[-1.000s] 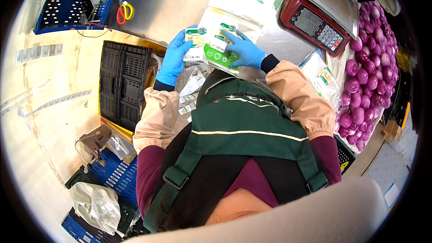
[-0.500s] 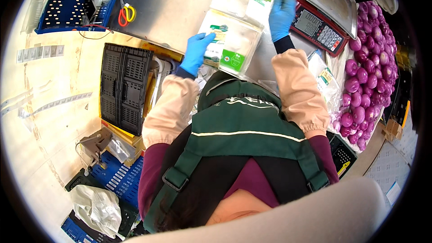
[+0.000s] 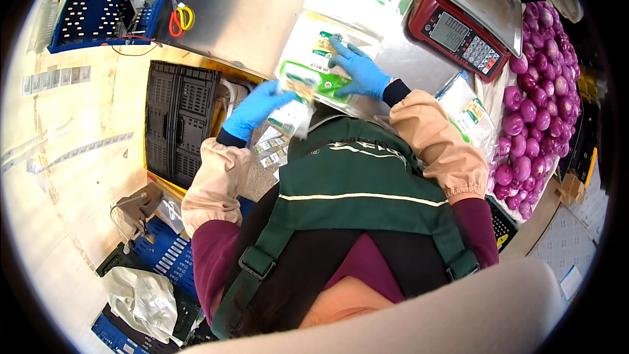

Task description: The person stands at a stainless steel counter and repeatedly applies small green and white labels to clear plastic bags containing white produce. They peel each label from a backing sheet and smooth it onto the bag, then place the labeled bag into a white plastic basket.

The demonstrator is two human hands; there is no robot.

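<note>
Head view: left hand [image 3: 257, 109] fingers pinch a label strip [image 3: 300, 85]; right hand [image 3: 362, 74] fingers spread apart on a labelled but flat bag [image 3: 318, 64] by the bench [image 3: 229, 13]'s near edge.

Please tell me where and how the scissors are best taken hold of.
Probably by the red handle and yellow handle of the scissors, coming from the person's side of the table: both loops point toward the person, while the blades point away.
</note>
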